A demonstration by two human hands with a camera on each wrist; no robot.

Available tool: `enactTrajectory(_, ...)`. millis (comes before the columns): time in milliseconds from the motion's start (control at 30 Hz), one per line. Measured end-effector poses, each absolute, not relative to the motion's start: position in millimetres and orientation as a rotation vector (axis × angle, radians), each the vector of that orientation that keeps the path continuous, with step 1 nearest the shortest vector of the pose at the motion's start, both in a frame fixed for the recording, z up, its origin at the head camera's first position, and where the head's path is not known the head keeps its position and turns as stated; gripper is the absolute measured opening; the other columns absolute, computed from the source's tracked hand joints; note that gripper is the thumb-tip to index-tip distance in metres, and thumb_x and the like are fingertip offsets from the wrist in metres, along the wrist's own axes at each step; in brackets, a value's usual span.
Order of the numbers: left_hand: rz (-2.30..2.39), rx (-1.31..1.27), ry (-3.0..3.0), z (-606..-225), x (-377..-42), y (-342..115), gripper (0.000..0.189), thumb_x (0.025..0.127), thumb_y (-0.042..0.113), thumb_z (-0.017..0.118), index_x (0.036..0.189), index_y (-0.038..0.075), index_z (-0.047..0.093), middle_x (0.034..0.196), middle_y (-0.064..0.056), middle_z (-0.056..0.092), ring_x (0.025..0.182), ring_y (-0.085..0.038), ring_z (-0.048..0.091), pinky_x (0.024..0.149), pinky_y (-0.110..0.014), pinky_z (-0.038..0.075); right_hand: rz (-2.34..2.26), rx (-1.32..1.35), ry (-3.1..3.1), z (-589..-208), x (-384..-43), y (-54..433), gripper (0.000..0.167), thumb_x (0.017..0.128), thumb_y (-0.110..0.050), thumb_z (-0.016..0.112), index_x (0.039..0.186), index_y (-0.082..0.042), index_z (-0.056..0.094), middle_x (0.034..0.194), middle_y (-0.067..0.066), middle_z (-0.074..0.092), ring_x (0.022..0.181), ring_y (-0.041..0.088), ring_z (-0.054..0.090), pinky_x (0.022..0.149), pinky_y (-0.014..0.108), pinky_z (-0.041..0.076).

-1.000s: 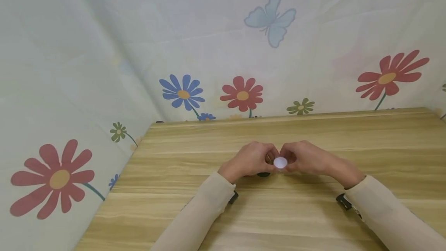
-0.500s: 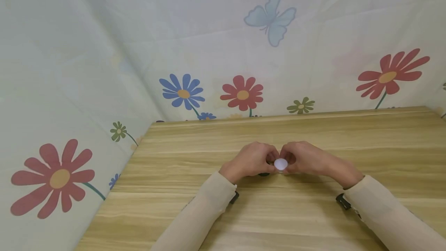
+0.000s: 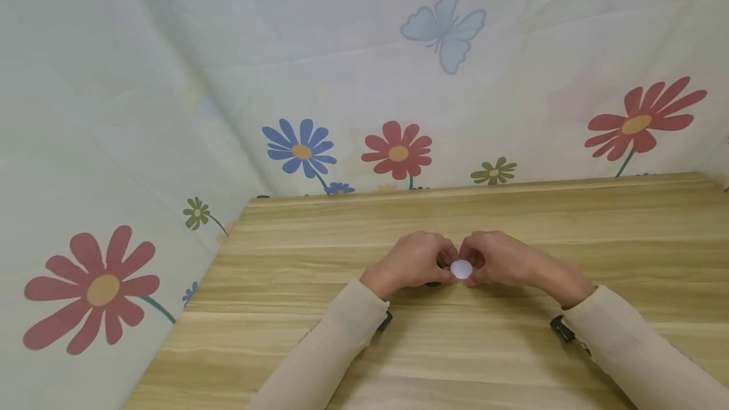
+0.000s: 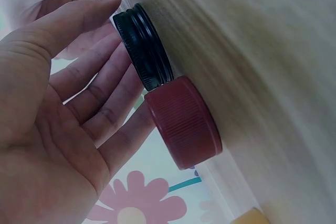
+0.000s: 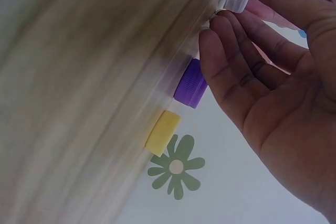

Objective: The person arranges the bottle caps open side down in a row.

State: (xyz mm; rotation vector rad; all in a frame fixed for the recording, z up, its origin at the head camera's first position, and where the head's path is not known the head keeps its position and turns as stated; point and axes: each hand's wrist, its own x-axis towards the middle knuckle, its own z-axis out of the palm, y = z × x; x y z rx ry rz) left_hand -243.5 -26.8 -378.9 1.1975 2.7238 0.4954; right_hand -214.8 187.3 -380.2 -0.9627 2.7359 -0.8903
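Head view: both hands, left [image 3: 411, 262] and right [image 3: 497, 258], pinch a small white cap [image 3: 461, 269], flat face up, above the worktop [image 3: 342, 353].

Cap [image 3: 461, 269] between hands (on table [image 3: 342, 347])

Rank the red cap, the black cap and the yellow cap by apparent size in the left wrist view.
1. red cap
2. black cap
3. yellow cap, mostly cut off at the frame edge, so its rank is unsure.

Soft, even light from above — faint shadows lay just beneath both sleeves on the table [image 3: 398, 359]. Wrist views were dim, the table blurred — streaked, really.
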Motion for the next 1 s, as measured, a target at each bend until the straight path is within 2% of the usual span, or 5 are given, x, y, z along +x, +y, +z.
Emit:
enactTrajectory(467,0.546,1.158,2.686,-377,-244,-27,0.029,0.093,0.029,0.085,0.117,0.012,0.080,0.099,0.009,0.076,0.087,-0.002,0.064,0.081,-0.018,0.049,-0.880,-0.961,2.746,-375,-214,191,0.032,0.082,-0.016,0.093,0.104,-0.004,0.072,0.096,-0.001,0.067,0.086,0.016,0.061,0.078,0.036,0.054)
enactTrajectory(767,0.599,1.085,2.744,-366,-247,-24,0.038,0.095,0.033,0.084,0.126,0.013,0.077,0.114,0.005,0.075,0.104,-0.009,0.068,0.091,-0.023,0.052,-0.873,-0.926,2.805,-358,-219,205,0.031,0.087,-0.009,0.087,0.112,0.002,0.072,0.101,0.006,0.072,0.090,0.020,0.066,0.083,0.044,0.058)
enactTrajectory(1000,0.650,1.085,2.771,-358,-248,-13,0.038,0.097,0.031,0.081,0.130,0.013,0.075,0.120,0.005,0.075,0.107,-0.009,0.066,0.090,-0.021,0.051,-0.860,-0.935,2.864,-351,-222,215,0.034,0.088,-0.007,0.086,0.115,0.006,0.070,0.107,0.013,0.074,0.096,0.031,0.071,0.088,0.056,0.058)
